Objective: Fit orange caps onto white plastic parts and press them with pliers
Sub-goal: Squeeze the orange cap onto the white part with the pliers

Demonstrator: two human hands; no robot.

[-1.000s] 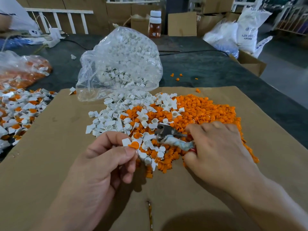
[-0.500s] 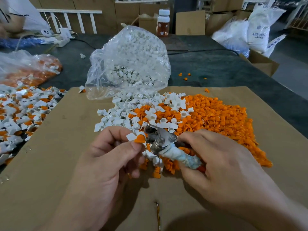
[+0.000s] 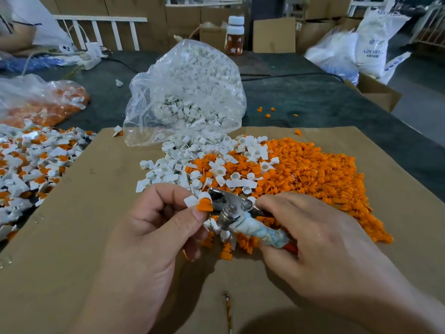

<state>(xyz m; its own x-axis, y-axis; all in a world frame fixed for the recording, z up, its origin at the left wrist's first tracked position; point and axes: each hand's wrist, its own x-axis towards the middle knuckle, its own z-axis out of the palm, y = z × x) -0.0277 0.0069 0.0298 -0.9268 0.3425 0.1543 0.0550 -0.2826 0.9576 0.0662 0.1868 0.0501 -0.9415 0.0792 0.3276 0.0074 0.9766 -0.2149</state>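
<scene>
orange cap (image 3: pixel 204 205) partly hidden, pliers (image 3: pixel 230 204) handles obsc.

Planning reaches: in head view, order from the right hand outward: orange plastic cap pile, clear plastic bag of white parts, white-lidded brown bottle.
1. Orange plastic cap pile, beside right hand.
2. Clear plastic bag, centre.
3. White-lidded brown bottle, far back.

White part (image 3: pixel 191 201) with orange cap (image 3: pixel 204 205) fitted was pinched in left hand (image 3: pixel 154 227), just beside the metal head of the pliers (image 3: pixel 230 209). Pliers, handle cloth-wrapped, were gripped by right hand (image 3: pixel 313 237). Loose white pieces (image 3: pixel 178 165) and loose orange caps (image 3: pixel 313 169) were heaped behind.
</scene>
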